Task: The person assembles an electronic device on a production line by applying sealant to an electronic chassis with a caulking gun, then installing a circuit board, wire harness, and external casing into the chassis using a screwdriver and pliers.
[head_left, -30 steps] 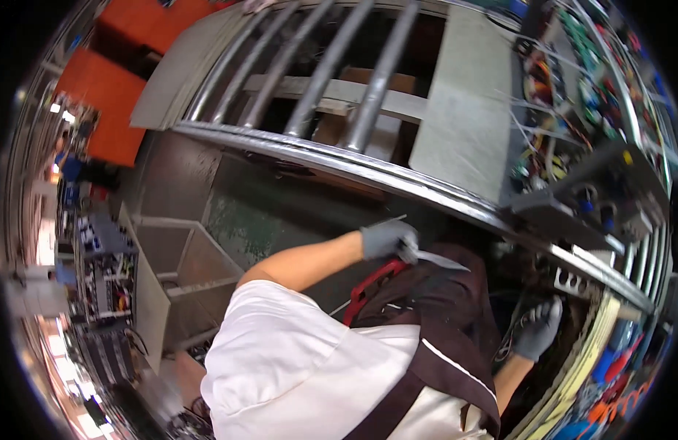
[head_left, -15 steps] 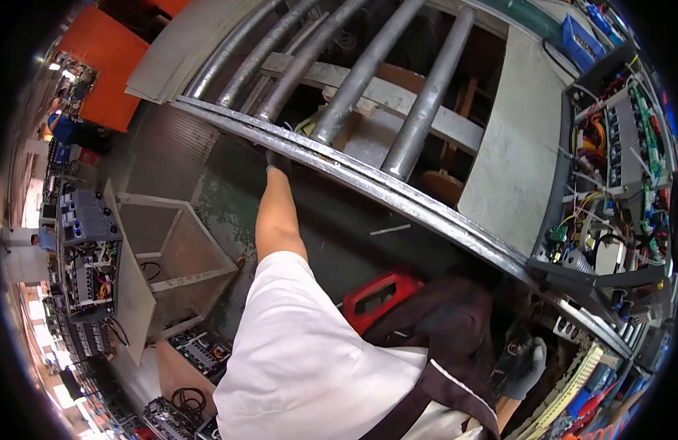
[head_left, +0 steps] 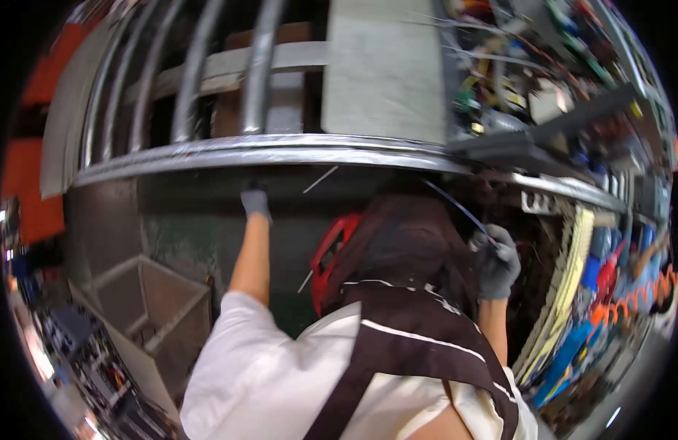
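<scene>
My left hand (head_left: 256, 203), in a grey glove, reaches out over the dark green floor, just short of the metal rail (head_left: 280, 152) of a roller conveyor. Its fingers are blurred and dark at the tips, so whether they hold anything does not show. My right hand (head_left: 499, 260), also in a grey glove, is raised beside the dark apron (head_left: 405, 257) on my lap. Its fingers are closed on a thin bluish rod (head_left: 460, 205), reddish near the grip, which slants up and left toward the rail.
Bare rollers (head_left: 262, 66) and a pale board (head_left: 383, 73) lie beyond the rail. An open dark unit full of wiring (head_left: 500, 139) stands at far right. A red plastic piece (head_left: 331, 253) is beside my legs. Left are a wooden crate (head_left: 170, 293) and electronic units (head_left: 97, 352).
My view has swung to the right. My left hand has come back from under the rail. My right hand has risen into plainer view, with the thin rod now showing in it.
</scene>
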The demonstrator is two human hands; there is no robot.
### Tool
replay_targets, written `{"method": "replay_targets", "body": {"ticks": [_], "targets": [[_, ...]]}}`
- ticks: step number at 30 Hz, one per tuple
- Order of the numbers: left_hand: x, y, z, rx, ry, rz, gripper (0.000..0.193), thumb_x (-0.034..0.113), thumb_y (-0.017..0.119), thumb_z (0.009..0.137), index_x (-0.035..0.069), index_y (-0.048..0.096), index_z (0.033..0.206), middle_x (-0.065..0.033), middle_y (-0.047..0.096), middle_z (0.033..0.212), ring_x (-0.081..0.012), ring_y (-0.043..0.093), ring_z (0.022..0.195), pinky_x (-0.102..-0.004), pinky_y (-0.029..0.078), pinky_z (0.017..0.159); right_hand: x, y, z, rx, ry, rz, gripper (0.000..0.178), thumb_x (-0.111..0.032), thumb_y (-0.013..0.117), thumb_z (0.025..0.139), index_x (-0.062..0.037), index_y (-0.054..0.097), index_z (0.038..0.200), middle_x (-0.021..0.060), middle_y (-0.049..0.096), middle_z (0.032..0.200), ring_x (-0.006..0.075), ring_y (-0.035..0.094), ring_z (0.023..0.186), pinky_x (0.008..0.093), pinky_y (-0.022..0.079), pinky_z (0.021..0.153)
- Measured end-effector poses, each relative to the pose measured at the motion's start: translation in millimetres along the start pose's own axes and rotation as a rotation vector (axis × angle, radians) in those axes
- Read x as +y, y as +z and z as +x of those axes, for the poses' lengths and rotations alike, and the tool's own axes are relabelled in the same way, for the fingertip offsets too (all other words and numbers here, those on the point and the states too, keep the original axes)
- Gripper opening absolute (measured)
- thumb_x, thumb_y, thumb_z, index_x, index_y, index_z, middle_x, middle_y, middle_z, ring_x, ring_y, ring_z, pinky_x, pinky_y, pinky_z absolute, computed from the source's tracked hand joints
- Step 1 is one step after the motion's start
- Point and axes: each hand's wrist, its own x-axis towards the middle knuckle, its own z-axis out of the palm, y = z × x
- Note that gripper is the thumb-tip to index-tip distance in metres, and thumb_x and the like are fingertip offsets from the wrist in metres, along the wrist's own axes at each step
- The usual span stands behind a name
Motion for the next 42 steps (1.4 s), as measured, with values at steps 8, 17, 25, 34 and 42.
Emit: {"method": "replay_targets", "body": {"ticks": [8, 17, 25, 34, 42], "targets": [[161, 102, -285, -1.191, 0.567, 0.296, 0.025, 0.014, 0.058, 0.085, 0.002, 0.062, 0.106, -0.0063, 0.061, 0.089, -0.0138, 0.056, 0.084, -0.0272, 0.046, 0.077, -29, 3, -12, -0.275, -0.203, -0.173, 0.048, -0.037, 0.05, 0.08, 0.0075, 0.064, 0.087, 0.0192, 0.06, 0.08, 0.0265, 0.057, 0.071, 0.0354, 0.047, 0.066], [200, 151, -332, -1.318, -0.113, -0.035, 0.022, 0.017, 0.054, 0.092, 0.0, 0.063, 0.103, -0.0023, 0.061, 0.079, -0.007, 0.053, 0.069, -0.0223, 0.045, 0.064, -38, -42, -35, -0.142, -0.253, -0.186, 0.02, -0.016, 0.063, 0.075, 0.0026, 0.059, 0.079, 0.0099, 0.056, 0.077, 0.0167, 0.054, 0.068, 0.0269, 0.044, 0.063], [206, 154, -350, -1.017, 0.405, 0.184, 0.018, 0.013, 0.057, 0.09, -0.001, 0.063, 0.098, -0.0018, 0.06, 0.081, -0.0069, 0.053, 0.072, -0.0205, 0.043, 0.065, -44, -31, -30, 0.138, -0.246, -0.572, 0.026, -0.008, 0.058, 0.082, 0.0009, 0.058, 0.106, 0.0019, 0.053, 0.083, 0.0057, 0.046, 0.068, 0.0211, 0.039, 0.061], [218, 159, -320, -1.15, -0.079, -0.113, 0.029, 0.013, 0.054, 0.091, -0.002, 0.053, 0.116, -0.0098, 0.062, 0.093, -0.013, 0.058, 0.076, -0.024, 0.047, 0.065, -43, -21, -20, 0.173, -0.485, -0.548, 0.032, 0.002, 0.057, 0.082, -0.0004, 0.053, 0.114, 0.0033, 0.054, 0.09, 0.0071, 0.049, 0.071, 0.021, 0.042, 0.063], [210, 183, -326, -1.175, -0.392, -0.463, 0.014, 0.016, 0.056, 0.091, 0.005, 0.055, 0.1, -0.0076, 0.057, 0.087, -0.0143, 0.053, 0.069, -0.0273, 0.044, 0.062, -53, -22, -32, 0.145, -0.349, -0.424, 0.033, 0.001, 0.057, 0.083, -0.0007, 0.052, 0.116, 0.0025, 0.052, 0.09, 0.0045, 0.046, 0.07, 0.0189, 0.039, 0.06]]}}
